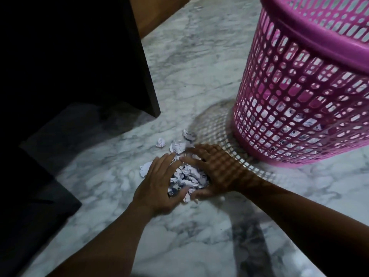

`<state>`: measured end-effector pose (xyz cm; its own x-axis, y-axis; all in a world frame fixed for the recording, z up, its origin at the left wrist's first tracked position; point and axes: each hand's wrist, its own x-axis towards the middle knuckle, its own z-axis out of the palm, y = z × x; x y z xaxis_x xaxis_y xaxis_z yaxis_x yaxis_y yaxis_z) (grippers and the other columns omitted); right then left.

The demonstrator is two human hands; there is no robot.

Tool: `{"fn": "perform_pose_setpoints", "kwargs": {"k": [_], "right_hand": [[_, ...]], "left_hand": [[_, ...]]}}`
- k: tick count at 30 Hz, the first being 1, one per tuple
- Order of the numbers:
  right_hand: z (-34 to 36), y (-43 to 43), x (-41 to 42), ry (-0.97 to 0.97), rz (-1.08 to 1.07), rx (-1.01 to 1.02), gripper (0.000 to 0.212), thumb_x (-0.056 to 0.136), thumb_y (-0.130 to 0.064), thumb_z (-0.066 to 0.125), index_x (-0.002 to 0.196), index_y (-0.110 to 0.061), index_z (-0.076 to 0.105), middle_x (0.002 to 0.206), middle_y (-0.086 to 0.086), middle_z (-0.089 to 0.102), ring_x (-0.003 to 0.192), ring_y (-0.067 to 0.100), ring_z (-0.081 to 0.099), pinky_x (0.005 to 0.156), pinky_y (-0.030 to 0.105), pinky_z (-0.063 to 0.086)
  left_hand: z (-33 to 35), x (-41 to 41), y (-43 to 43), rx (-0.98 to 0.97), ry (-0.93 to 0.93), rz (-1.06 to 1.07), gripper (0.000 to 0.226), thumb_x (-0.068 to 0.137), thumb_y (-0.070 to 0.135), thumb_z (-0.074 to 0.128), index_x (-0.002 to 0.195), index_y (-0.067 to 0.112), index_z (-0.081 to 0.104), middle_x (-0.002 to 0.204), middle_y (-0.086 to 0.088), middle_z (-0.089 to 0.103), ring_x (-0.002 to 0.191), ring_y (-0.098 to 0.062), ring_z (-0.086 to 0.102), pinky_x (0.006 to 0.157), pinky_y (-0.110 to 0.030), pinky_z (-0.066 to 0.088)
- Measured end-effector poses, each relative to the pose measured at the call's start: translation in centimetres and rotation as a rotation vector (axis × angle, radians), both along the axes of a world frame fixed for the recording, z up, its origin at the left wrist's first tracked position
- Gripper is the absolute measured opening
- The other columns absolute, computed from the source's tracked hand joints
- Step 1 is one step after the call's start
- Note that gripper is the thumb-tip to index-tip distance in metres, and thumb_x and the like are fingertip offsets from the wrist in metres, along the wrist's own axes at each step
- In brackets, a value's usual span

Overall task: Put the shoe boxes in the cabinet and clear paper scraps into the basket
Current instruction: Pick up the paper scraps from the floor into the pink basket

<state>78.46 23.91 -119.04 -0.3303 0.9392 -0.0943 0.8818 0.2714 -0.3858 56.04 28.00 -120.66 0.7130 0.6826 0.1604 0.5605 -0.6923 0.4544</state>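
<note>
A heap of crumpled white paper scraps lies on the marble floor, cupped between my two hands. My left hand curls around its left side and my right hand presses in from the right; both touch the paper. A few loose scraps sit just beyond my fingers, one small ball farther left. The pink perforated plastic basket stands upright at the right, with crumpled paper visible through its lower holes. No shoe box is in view.
A dark cabinet or furniture panel fills the upper left, with another dark block at the lower left. A brown wooden surface shows at the top. The basket casts a latticed shadow over my right hand.
</note>
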Motion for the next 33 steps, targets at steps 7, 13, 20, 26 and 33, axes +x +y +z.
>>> {"fn": "perform_pose_setpoints", "kwargs": {"k": [7, 13, 20, 26, 33], "right_hand": [[-1.4, -1.4, -2.0, 0.202, 0.004, 0.318, 0.056, 0.076, -0.046, 0.074, 0.121, -0.013, 0.067, 0.111, 0.006, 0.068, 0.099, 0.028, 0.062, 0.086, 0.039, 0.05], [-1.0, -2.2, -3.0, 0.307, -0.119, 0.254, 0.04, 0.078, -0.042, 0.076, 0.109, -0.019, 0.066, 0.087, 0.001, 0.064, 0.077, 0.024, 0.063, 0.066, 0.033, 0.047], [0.0, -2.8, -1.6, 0.2, -0.569, 0.357, 0.062, 0.088, -0.065, 0.05, 0.108, -0.01, 0.07, 0.091, 0.005, 0.073, 0.082, 0.017, 0.067, 0.071, 0.024, 0.049], [3.6, 3.1, -1.1, 0.325, -0.583, 0.384, 0.049, 0.072, -0.041, 0.075, 0.11, -0.01, 0.069, 0.1, 0.009, 0.073, 0.088, 0.016, 0.067, 0.08, 0.02, 0.054], [0.7, 6.3, -4.0, 0.032, -0.383, 0.259, 0.053, 0.081, -0.053, 0.068, 0.122, -0.021, 0.06, 0.135, 0.006, 0.052, 0.103, 0.03, 0.063, 0.073, 0.04, 0.054]], "left_hand": [[-0.7, -0.1, 0.1, 0.071, -0.024, 0.013, 0.051, 0.089, 0.034, 0.046, 0.13, 0.005, 0.053, 0.136, -0.013, 0.053, 0.127, -0.029, 0.048, 0.105, -0.042, 0.038], [-0.6, 0.0, 0.1, 0.071, 0.109, 0.069, 0.043, 0.084, 0.034, 0.045, 0.118, 0.01, 0.058, 0.118, -0.01, 0.057, 0.104, -0.029, 0.052, 0.087, -0.037, 0.036], [0.6, 0.7, -0.4, -0.034, 0.053, 0.18, 0.033, 0.087, 0.034, 0.039, 0.104, 0.013, 0.057, 0.098, -0.004, 0.054, 0.09, -0.026, 0.051, 0.081, -0.037, 0.041], [2.6, 0.6, -0.9, 0.057, -0.044, 0.269, 0.029, 0.085, 0.03, 0.043, 0.101, 0.012, 0.06, 0.1, -0.005, 0.055, 0.091, -0.028, 0.052, 0.083, -0.037, 0.042], [2.0, -1.4, -0.7, -0.033, -0.037, 0.503, 0.051, 0.083, 0.029, 0.038, 0.128, 0.016, 0.058, 0.134, -0.016, 0.049, 0.126, -0.036, 0.043, 0.101, -0.051, 0.043]]}}
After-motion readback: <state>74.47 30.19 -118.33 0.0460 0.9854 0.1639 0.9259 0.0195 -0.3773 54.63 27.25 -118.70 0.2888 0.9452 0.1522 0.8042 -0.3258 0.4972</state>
